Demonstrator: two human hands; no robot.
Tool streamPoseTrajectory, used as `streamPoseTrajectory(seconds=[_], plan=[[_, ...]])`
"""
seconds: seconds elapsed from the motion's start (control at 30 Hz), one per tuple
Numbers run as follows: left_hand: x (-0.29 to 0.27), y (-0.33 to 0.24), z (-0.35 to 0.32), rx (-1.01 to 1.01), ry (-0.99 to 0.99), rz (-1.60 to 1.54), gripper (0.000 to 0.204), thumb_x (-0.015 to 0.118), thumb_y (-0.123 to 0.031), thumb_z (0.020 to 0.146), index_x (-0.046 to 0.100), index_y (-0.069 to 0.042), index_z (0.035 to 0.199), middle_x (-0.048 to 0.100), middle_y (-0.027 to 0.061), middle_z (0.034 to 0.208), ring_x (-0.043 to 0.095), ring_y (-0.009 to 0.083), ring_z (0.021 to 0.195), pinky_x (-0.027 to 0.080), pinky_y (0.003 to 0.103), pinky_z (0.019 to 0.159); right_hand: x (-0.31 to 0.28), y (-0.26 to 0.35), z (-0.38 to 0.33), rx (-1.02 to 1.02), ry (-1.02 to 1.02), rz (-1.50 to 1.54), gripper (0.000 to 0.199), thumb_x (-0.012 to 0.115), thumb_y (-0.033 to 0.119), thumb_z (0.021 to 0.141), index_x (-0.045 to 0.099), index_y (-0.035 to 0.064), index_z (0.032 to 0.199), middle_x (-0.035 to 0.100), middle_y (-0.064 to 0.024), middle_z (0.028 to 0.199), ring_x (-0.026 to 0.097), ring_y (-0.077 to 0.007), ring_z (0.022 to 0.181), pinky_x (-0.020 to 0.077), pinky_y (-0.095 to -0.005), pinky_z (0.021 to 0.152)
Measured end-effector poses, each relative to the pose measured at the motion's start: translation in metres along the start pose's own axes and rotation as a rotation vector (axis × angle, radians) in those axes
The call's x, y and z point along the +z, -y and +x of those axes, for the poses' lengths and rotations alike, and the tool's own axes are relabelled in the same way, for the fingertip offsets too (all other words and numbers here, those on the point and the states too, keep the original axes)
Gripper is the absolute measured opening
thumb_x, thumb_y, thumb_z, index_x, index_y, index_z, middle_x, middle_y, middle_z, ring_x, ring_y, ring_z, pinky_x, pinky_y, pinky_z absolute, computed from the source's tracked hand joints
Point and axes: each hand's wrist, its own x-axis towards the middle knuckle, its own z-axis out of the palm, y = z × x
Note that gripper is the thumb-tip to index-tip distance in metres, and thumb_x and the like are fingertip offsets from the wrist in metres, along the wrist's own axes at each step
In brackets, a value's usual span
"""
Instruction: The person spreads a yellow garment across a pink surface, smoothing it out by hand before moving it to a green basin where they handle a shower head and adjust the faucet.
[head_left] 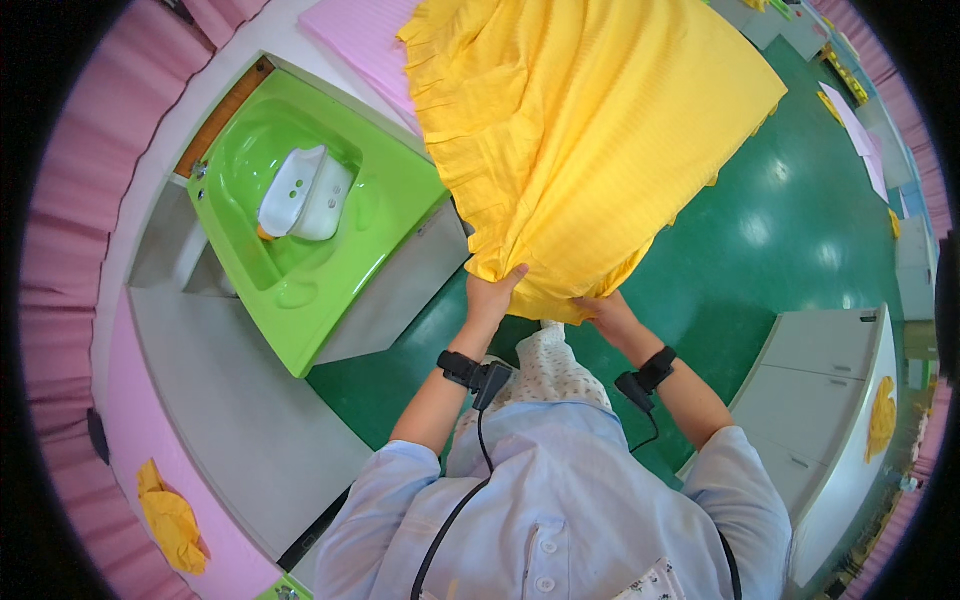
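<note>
A large yellow cloth (590, 150) with ribbed stripes and a gathered, ruffled left edge spreads out in front of me. Part of it lies over a pink surface at the far side. My left hand (494, 294) pinches its near edge, thumb on top, at the lower left corner. Farther right, my right hand (606, 313) grips the same near edge, its fingers partly hidden by the fabric. Between my hands the edge hangs in loose folds. Each wrist wears a black strap with a small device.
To the left stands a bright green baby bath (375, 255) with a white bath seat (310, 195) inside. Pink mattress (360, 40) lies beyond it. White cabinets (810, 380) stand at right; a crumpled yellow cloth (172, 518) rests at lower left. The floor (730, 240) is green.
</note>
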Motion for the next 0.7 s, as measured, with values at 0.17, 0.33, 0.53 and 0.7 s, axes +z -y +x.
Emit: streamPoseTrajectory(seconds=[0.17,0.33,0.53,0.7], plan=[[0.010,0.006,-0.004,0.028,-0.147,-0.157,0.036,0.067,-0.006,0.076,0.052,0.001,0.108,0.057,0.0076,0.108,0.055,0.0173,0.097,0.042,0.028,0.085,0.004,-0.002,0.001,-0.023,0.056,0.185,0.043,0.058,-0.003,0.077,0.046,0.0039,0.118,0.052,-0.0075,0.119,0.051,-0.0227,0.108,0.0420,-0.0342,0.090],[0.017,-0.002,-0.002,-0.097,0.045,-0.527,0.038,0.057,-0.008,0.084,0.043,-0.004,0.119,0.051,0.0064,0.117,0.051,0.0171,0.104,0.043,0.031,0.088,0.002,-0.009,0.001,-0.098,0.029,0.197,0.047,0.059,-0.002,0.076,0.044,0.0060,0.120,0.052,-0.0065,0.118,0.051,-0.0233,0.107,0.0431,-0.0349,0.089],[0.040,0.020,-0.006,-0.442,0.350,-0.786,0.039,0.051,-0.010,0.089,0.038,-0.009,0.125,0.044,0.0038,0.125,0.044,0.0175,0.114,0.038,0.033,0.095,-0.033,-0.025,0.020,-0.083,-0.120,0.176,0.052,0.059,-0.003,0.076,0.041,0.0075,0.123,0.048,-0.0056,0.123,0.049,-0.0233,0.110,0.0433,-0.0360,0.090],[0.047,0.024,-0.005,-0.396,0.307,-0.658,0.042,0.054,-0.010,0.087,0.037,-0.007,0.125,0.045,0.0040,0.123,0.045,0.0171,0.112,0.039,0.032,0.094,-0.044,-0.031,0.020,-0.043,-0.141,0.221,0.047,0.057,-0.003,0.078,0.042,0.0064,0.122,0.048,-0.0065,0.123,0.050,-0.0230,0.109,0.0443,-0.0352,0.089]])
